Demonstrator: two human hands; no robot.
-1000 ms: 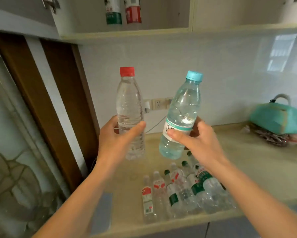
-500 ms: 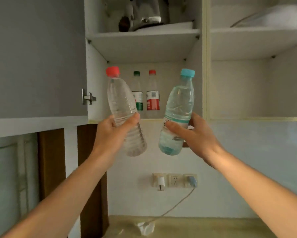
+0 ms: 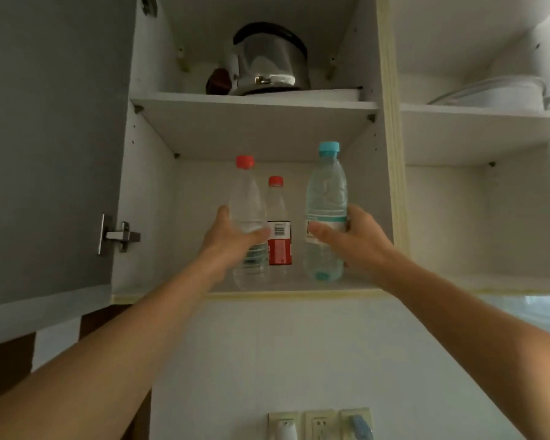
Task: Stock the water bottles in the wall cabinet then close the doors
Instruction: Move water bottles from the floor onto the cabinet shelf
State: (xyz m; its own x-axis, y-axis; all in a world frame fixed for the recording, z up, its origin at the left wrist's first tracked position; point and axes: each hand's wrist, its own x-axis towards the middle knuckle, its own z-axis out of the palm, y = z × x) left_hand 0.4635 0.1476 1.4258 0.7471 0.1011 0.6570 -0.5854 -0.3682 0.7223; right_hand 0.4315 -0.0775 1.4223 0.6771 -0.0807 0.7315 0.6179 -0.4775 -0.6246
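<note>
Left hand (image 3: 232, 238) grasping red-cap bottle (image 3: 247, 217), right hand (image 3: 353, 238) grasping blue-cap bottle (image 3: 326, 211), both upright at front of cabinet (image 3: 389, 154) lower shelf; behind them, red-label bottle (image 3: 278, 230); kettle (image 3: 268, 60) on upper shelf

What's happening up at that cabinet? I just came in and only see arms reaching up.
A person is stocking water bottles on the lower shelf of the open wall cabinet. The left hand holds a clear red-capped bottle, the right hand a blue-capped bottle, both at the shelf's front. A red-labelled bottle already stands further back between them. A kettle sits on the shelf above. The doors are not yet closed.
</note>
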